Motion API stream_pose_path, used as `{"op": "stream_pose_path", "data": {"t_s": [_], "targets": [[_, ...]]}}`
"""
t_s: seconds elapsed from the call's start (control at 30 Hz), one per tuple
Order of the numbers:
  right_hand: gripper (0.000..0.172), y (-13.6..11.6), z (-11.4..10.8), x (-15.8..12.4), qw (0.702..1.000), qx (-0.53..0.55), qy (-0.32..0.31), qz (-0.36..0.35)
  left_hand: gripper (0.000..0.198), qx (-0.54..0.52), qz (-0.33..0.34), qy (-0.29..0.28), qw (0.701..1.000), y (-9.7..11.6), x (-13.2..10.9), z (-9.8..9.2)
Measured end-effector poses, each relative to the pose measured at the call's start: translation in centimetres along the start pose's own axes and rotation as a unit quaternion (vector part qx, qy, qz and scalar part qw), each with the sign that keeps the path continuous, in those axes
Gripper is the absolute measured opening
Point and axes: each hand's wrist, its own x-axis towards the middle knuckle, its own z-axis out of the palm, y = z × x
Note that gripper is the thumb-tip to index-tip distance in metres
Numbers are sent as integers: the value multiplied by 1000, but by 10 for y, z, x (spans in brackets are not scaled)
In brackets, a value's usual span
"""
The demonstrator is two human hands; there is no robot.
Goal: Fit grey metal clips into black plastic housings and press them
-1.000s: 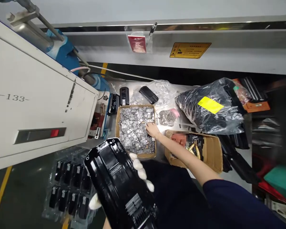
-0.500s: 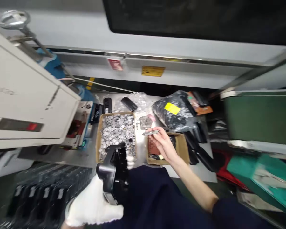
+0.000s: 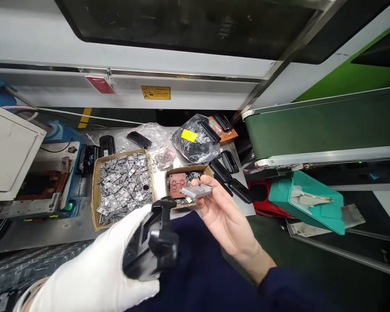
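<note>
My left hand (image 3: 100,268), in a white glove, is closed round a black plastic housing (image 3: 154,242) held edge-on low in the middle. My bare right hand (image 3: 225,216) pinches a small grey metal plate (image 3: 196,190) between thumb and fingers, just right of the housing and above my dark lap. Behind the hands, a shallow cardboard box (image 3: 95,190) is full of several such metal plates. A smaller cardboard box (image 3: 175,171) with a red-brown part inside sits right behind the held plate.
On the bench lie loose black housings (image 3: 229,175), a plastic bag of black parts with a yellow label (image 3: 195,143) and clear bags (image 3: 149,136). A white machine cabinet (image 3: 9,151) stands left, a green conveyor (image 3: 321,125) and a teal bin (image 3: 312,201) right.
My right hand lifted a metal plate out of the big box and brought it toward me. The left hand turned the black housing edge-on. The view swung right.
</note>
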Motion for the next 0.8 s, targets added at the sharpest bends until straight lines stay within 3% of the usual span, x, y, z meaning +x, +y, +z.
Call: {"op": "stream_pose_path", "data": {"t_s": [0.1,0.17,0.27,0.37,0.43,0.53,0.63,0.73,0.8], "targets": [[17,-8,1,-7,1000,10,-13,3,90,53,-8,-27,998,-5,-4,7],[18,-13,-1,-11,999,-17,-33,-7,90,101,26,0,995,-1,-3,10],[26,-24,-8,-20,979,-139,-94,-116,82,166,106,54,979,20,1,11],[43,-39,-17,-33,892,-289,-199,-286,61,196,163,95,962,46,4,7],[52,-49,-20,-39,831,-370,-245,-335,41,201,182,101,957,57,3,3],[54,-59,-22,-39,778,-443,-280,-347,27,189,192,78,960,62,1,0],[52,-61,-23,-31,754,-466,-317,-337,26,166,182,60,967,56,0,0],[44,-62,-22,-25,725,-499,-330,-341,32,190,208,88,956,47,2,2],[35,-61,-17,-25,670,-557,-338,-356,38,254,249,136,925,37,5,5]]}}
